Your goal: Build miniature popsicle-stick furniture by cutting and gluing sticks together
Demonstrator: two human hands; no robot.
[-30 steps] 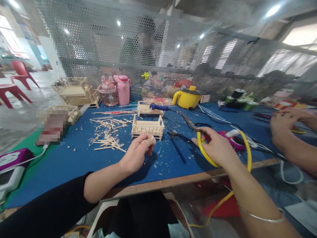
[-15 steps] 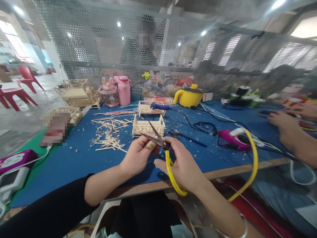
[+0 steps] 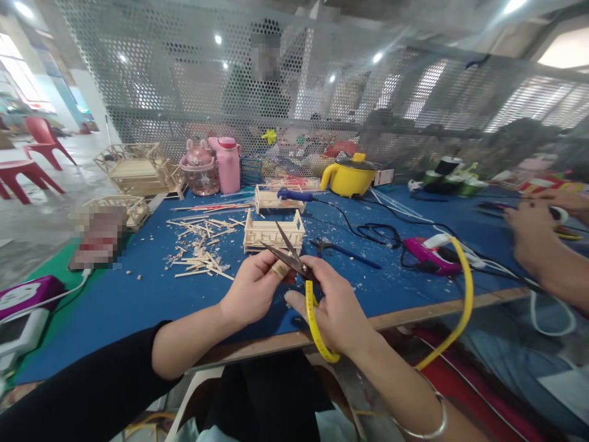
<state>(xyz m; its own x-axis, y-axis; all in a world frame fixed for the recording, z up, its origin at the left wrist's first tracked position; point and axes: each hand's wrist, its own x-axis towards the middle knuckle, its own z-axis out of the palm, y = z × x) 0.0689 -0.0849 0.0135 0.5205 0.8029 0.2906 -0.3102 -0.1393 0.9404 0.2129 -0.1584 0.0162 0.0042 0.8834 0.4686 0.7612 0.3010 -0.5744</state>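
My right hand [image 3: 338, 304] grips a pair of scissors [image 3: 299, 267] by its handles, which are wrapped in yellow measuring tape. The dark blades stand apart and point up and to the left. My left hand [image 3: 253, 291] is closed in a pinch beside the lower blade. Whatever lies between its fingers is hidden; a tan wrap circles one finger. Just beyond the blades sits a small wooden-stick frame like a tiny bed [image 3: 273, 232]. Loose wooden sticks [image 3: 202, 264] lie in a scattered pile to the left of it.
A blue glue gun [image 3: 294, 195] rests on another small wooden frame. Blue-handled pliers [image 3: 352, 253] lie right of my hands, near a purple power strip [image 3: 430, 255] with trailing cords. A yellow pot [image 3: 352, 178] stands at the back. Another person's hand [image 3: 529, 227] is at far right.
The whole view has shifted slightly. Both hands and the parted scissors keep nearly the same pose. At far right, the other person's hands have moved a little.
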